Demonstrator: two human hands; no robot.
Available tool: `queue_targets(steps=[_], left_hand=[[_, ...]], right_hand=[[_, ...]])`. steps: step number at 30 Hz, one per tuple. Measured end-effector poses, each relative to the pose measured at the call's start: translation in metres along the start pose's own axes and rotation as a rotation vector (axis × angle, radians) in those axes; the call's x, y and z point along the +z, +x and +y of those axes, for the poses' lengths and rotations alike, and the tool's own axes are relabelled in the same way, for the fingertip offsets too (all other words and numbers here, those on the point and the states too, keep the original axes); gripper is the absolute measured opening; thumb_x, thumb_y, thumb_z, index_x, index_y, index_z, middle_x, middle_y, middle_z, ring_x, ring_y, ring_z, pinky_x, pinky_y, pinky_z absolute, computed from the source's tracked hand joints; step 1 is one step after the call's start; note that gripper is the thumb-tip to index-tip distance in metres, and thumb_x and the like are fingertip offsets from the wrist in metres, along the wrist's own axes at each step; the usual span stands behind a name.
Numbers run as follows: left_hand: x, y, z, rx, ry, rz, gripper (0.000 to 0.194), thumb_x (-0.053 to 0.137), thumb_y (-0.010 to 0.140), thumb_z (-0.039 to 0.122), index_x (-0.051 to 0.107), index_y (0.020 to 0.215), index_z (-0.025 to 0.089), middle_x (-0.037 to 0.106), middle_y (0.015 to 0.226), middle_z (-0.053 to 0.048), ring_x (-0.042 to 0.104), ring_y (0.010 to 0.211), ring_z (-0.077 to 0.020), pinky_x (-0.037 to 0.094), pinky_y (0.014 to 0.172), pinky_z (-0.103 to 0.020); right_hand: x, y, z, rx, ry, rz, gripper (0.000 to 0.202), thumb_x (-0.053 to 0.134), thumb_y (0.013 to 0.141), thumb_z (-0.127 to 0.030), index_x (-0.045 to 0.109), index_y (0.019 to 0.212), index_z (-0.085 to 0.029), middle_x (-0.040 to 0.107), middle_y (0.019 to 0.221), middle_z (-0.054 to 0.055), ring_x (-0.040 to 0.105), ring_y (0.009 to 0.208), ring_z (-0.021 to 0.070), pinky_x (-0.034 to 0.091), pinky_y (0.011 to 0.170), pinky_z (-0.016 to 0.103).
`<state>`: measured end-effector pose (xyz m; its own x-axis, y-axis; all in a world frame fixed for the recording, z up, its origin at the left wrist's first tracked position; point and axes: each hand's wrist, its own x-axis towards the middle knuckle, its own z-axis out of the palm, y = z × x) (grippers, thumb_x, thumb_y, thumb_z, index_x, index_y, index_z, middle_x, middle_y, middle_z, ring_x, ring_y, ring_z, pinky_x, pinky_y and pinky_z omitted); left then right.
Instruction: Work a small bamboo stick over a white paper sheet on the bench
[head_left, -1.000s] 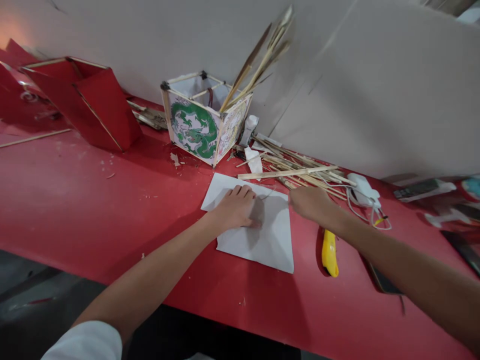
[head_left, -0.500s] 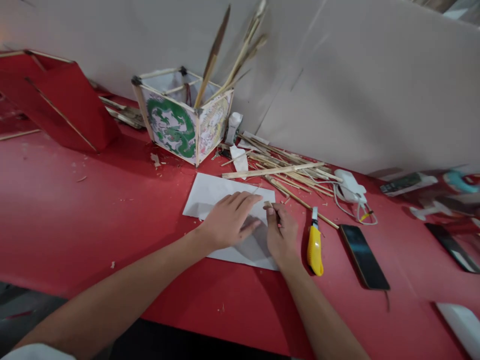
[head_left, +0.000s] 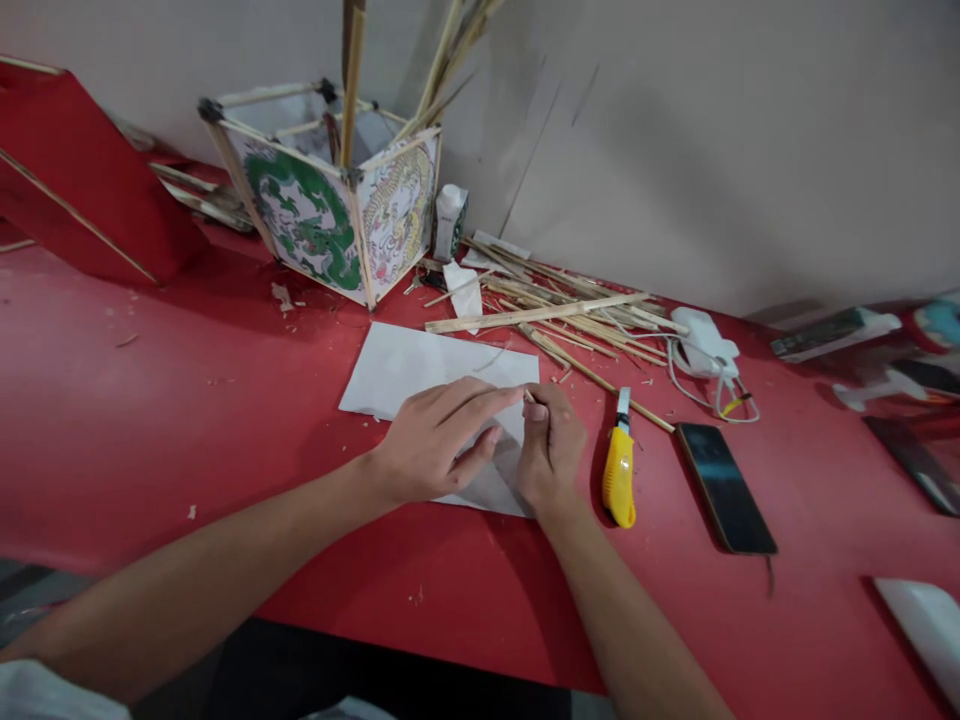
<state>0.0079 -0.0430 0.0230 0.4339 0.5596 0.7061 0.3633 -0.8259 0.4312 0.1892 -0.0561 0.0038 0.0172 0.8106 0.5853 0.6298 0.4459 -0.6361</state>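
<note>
A white sheet of paper [head_left: 405,365] lies on the red table under both hands. My left hand [head_left: 442,440] is over the sheet with its fingers stretched and the thumb apart, its index fingertip close to the right hand's fingertips. My right hand [head_left: 551,440] is closed in a pinch on a small pale piece [head_left: 529,396], whose shape is mostly hidden by the fingers. Right of that hand lies a yellow utility knife [head_left: 619,478] with its blade pointing away from me.
Bamboo sticks [head_left: 547,315] are piled behind the paper, beside a white charger [head_left: 703,342] with a cable. A dragon-patterned lantern frame [head_left: 300,220] holds sticks at the back left, near a red lantern [head_left: 97,190]. A phone [head_left: 726,490] lies to the right.
The view has shifted, so the table items sit slightly higher and mostly further left. My left index fingertip has come closer to the pinched right fingers.
</note>
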Motion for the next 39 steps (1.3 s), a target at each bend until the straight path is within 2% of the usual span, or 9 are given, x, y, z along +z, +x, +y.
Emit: queue_targets(steps=[4, 10, 17, 20, 22, 24, 28, 33, 39], left_hand=[[0.002, -0.002, 0.000, -0.006, 0.013, -0.011, 0.048, 0.050, 0.098, 0.019, 0.045, 0.145, 0.023, 0.069, 0.113, -0.007, 0.068, 0.097, -0.0170, 0.060, 0.085, -0.032], [0.005, -0.006, 0.002, -0.016, 0.040, -0.052, 0.050, 0.047, 0.100, 0.023, 0.042, 0.149, 0.025, 0.069, 0.115, -0.006, 0.069, 0.090, -0.0146, 0.060, 0.081, -0.030], [0.001, -0.004, 0.003, -0.004, 0.013, -0.011, 0.044, 0.050, 0.097, 0.016, 0.049, 0.140, 0.025, 0.070, 0.114, -0.005, 0.069, 0.092, -0.0139, 0.059, 0.079, -0.027], [0.001, -0.004, 0.004, -0.010, 0.001, 0.005, 0.037, 0.050, 0.097, 0.016, 0.054, 0.131, 0.027, 0.070, 0.111, -0.003, 0.069, 0.091, -0.0129, 0.058, 0.078, -0.026], [0.003, -0.005, 0.004, -0.062, -0.038, 0.004, 0.030, 0.051, 0.097, 0.017, 0.056, 0.125, 0.026, 0.070, 0.109, -0.002, 0.067, 0.084, -0.0111, 0.056, 0.073, -0.024], [0.005, -0.006, 0.002, -0.177, -0.093, 0.016, 0.023, 0.053, 0.097, 0.021, 0.057, 0.119, 0.025, 0.069, 0.105, -0.002, 0.064, 0.076, -0.0092, 0.054, 0.068, -0.023], [0.008, -0.006, -0.004, -0.357, -0.179, 0.098, 0.018, 0.057, 0.098, 0.029, 0.058, 0.115, 0.023, 0.064, 0.098, -0.001, 0.061, 0.074, -0.0091, 0.051, 0.065, -0.023], [0.007, -0.004, -0.009, -0.312, -0.201, 0.094, 0.018, 0.059, 0.099, 0.034, 0.062, 0.112, 0.021, 0.064, 0.097, -0.002, 0.059, 0.073, -0.0084, 0.050, 0.065, -0.023], [0.003, 0.000, -0.010, -0.274, -0.163, 0.083, 0.014, 0.057, 0.101, 0.032, 0.064, 0.101, 0.021, 0.064, 0.093, -0.002, 0.061, 0.079, -0.0107, 0.050, 0.066, -0.023]], right_hand=[[0.000, 0.000, -0.002, -0.054, 0.017, -0.001, 0.027, 0.036, 0.107, -0.034, 0.061, 0.105, -0.023, 0.065, 0.087, 0.004, 0.060, 0.076, 0.0177, 0.047, 0.069, 0.033], [0.000, 0.001, -0.003, -0.043, -0.013, -0.008, 0.032, 0.033, 0.107, -0.039, 0.060, 0.102, -0.023, 0.064, 0.087, 0.005, 0.061, 0.078, 0.0197, 0.048, 0.070, 0.035], [-0.001, 0.002, -0.004, -0.124, 0.013, 0.019, 0.024, 0.037, 0.106, -0.035, 0.058, 0.104, -0.023, 0.064, 0.089, 0.005, 0.062, 0.081, 0.0198, 0.049, 0.072, 0.036], [0.000, 0.002, -0.004, -0.111, -0.004, 0.024, 0.018, 0.042, 0.104, -0.035, 0.057, 0.104, -0.024, 0.063, 0.087, 0.004, 0.060, 0.077, 0.0188, 0.049, 0.069, 0.035], [0.001, 0.002, -0.004, -0.073, 0.006, 0.009, 0.013, 0.047, 0.103, -0.034, 0.056, 0.103, -0.024, 0.061, 0.084, 0.003, 0.058, 0.072, 0.0168, 0.049, 0.064, 0.032], [0.002, 0.001, -0.004, -0.047, 0.016, -0.003, 0.010, 0.050, 0.102, -0.033, 0.055, 0.102, -0.025, 0.060, 0.084, 0.002, 0.056, 0.069, 0.0154, 0.049, 0.060, 0.030], [0.002, 0.001, -0.003, -0.060, -0.013, -0.012, 0.008, 0.052, 0.101, -0.032, 0.056, 0.103, -0.025, 0.062, 0.089, 0.003, 0.060, 0.075, 0.0167, 0.053, 0.064, 0.031], [0.004, 0.002, -0.003, -0.149, 0.008, -0.019, 0.006, 0.056, 0.098, -0.023, 0.061, 0.102, -0.025, 0.067, 0.093, 0.005, 0.064, 0.087, 0.0191, 0.056, 0.073, 0.034], [0.006, 0.002, -0.003, -0.130, 0.019, -0.041, 0.008, 0.057, 0.098, -0.024, 0.064, 0.102, -0.026, 0.068, 0.096, 0.006, 0.066, 0.092, 0.0209, 0.058, 0.076, 0.037]])
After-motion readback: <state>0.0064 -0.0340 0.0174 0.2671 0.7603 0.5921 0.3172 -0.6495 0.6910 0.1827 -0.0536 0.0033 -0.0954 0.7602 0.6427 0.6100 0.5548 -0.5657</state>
